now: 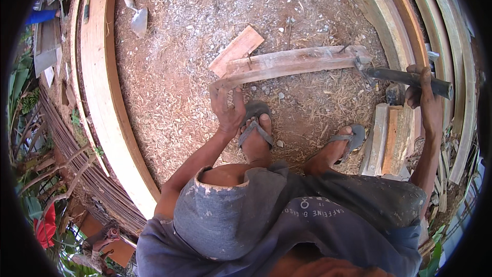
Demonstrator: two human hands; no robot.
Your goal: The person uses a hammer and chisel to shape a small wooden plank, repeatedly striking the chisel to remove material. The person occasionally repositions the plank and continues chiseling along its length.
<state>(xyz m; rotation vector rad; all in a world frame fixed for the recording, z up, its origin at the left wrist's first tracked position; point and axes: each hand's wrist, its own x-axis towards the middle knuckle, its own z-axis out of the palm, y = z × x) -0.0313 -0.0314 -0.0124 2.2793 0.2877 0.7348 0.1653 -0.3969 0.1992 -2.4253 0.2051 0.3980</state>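
A length of squared timber (302,63) lies across the ground before me, with nails standing up near both its ends. My left hand (228,109) grips its left end, thumb and fingers on either side of the corner. Under that end sits a short flat board (238,47), set at a slant. My right hand (426,92) is wrapped round the dark handle of a hammer (405,76). The hammer's metal head is down at the timber's right end, beside the nail there; whether it touches the wood I cannot tell.
A trowel (137,15) lies at the far left beside a long plank on edge (105,72). More long planks (389,15) run along the right. Short wood offcuts (390,136) are stacked near my right foot. Wood shavings and stone chips cover the soil. Thin rods (84,164) lie at left.
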